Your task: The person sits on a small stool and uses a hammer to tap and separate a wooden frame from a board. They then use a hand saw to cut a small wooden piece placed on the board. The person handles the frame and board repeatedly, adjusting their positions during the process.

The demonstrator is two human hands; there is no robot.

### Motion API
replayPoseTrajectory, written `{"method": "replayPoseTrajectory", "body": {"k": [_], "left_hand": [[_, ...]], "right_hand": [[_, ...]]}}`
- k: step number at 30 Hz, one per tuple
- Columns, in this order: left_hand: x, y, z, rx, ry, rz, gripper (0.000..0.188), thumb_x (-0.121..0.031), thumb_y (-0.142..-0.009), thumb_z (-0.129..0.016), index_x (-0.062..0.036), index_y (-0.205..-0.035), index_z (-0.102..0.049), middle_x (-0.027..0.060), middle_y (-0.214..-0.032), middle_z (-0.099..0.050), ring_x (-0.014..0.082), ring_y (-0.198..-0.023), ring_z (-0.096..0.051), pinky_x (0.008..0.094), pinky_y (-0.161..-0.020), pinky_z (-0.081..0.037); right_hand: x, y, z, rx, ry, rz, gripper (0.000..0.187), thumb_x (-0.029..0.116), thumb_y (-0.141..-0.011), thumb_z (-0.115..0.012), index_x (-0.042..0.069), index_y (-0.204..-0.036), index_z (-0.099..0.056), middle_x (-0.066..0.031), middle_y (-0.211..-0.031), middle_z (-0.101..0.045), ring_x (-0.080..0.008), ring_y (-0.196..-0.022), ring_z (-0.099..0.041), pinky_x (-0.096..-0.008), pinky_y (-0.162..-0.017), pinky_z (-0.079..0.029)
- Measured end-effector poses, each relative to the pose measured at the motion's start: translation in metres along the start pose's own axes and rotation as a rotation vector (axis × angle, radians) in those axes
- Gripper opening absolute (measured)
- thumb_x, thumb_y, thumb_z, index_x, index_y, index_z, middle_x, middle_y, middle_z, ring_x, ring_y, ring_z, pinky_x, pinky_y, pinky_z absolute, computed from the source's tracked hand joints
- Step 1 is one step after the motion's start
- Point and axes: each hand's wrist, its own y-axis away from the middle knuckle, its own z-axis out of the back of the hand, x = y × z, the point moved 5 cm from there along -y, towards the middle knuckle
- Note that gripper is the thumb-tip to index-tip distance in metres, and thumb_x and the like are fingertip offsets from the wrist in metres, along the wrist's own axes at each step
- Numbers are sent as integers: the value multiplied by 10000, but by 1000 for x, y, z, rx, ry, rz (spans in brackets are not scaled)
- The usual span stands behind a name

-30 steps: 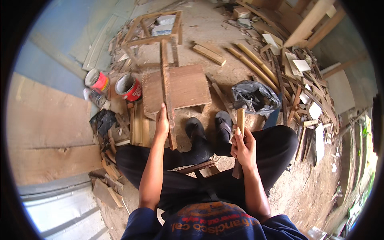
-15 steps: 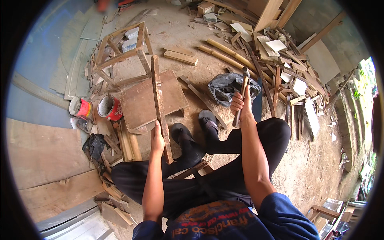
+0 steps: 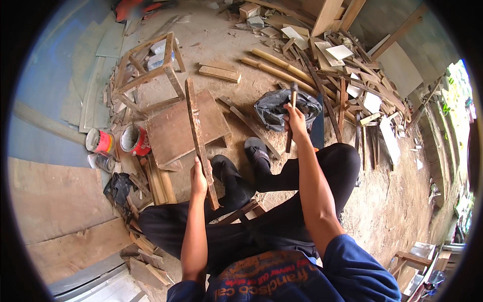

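Note:
My left hand (image 3: 199,177) is closed round the lower part of a long, rough wooden strip (image 3: 195,126), which stands tilted over the near edge of a low brown wooden board stand (image 3: 183,128). In my right hand (image 3: 296,122) is a hammer (image 3: 293,93), gripped by its handle with the head pointing up and away from me. The hammer is apart from the strip. Behind it lies a black plastic bag (image 3: 271,108), spread open on the ground.
At the left are red paint cans (image 3: 136,141) and a wooden stool frame (image 3: 146,70). Scrap wood (image 3: 372,90) is heaped at the right, beside bamboo poles (image 3: 282,73). A short wood block (image 3: 220,73) lies beyond the stand.
My right hand has moved left and slightly away from me with the hammer. The strip's far end has dipped a little. The whole view has shifted slightly.

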Motion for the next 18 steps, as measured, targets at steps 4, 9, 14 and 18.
{"method": "replayPoseTrajectory", "body": {"k": [4,9,14,18], "left_hand": [[3,1,7,44,-47,-38,606,-647,-1001,-405,-82,-929,-614,-15,-687,-568,83,-514,-525,235,-457,-431],[6,3,5,20,-7,-25,600,-634,-1005,-415,-74,-938,-621,-11,-682,-568,85,-507,-520,241,-450,-427],[5,4,4,12,35,-32,603,-605,-1023,-407,-54,-928,-633,-5,-677,-570,87,-499,-512,243,-441,-408],[8,6,4,17,33,-35,623,-618,-1019,-398,-48,-927,-631,-4,-688,-578,85,-493,-511,245,-435,-405]], "right_hand": [[-11,0,-5,-265,240,238,428,419,-978,-641,59,-747,-634,37,-574,-450,-68,-495,-396,-298,-458,-313],[-21,-4,10,-384,279,220,476,394,-946,-662,87,-614,-516,25,-536,-458,-96,-486,-415,-328,-451,-307],[-15,8,16,-407,315,310,407,301,-902,-656,66,-606,-507,-3,-521,-480,-136,-461,-472,-348,-450,-353],[-18,13,15,-383,170,26,376,282,-899,-661,65,-617,-541,8,-537,-482,-110,-463,-474,-327,-442,-366]]}}
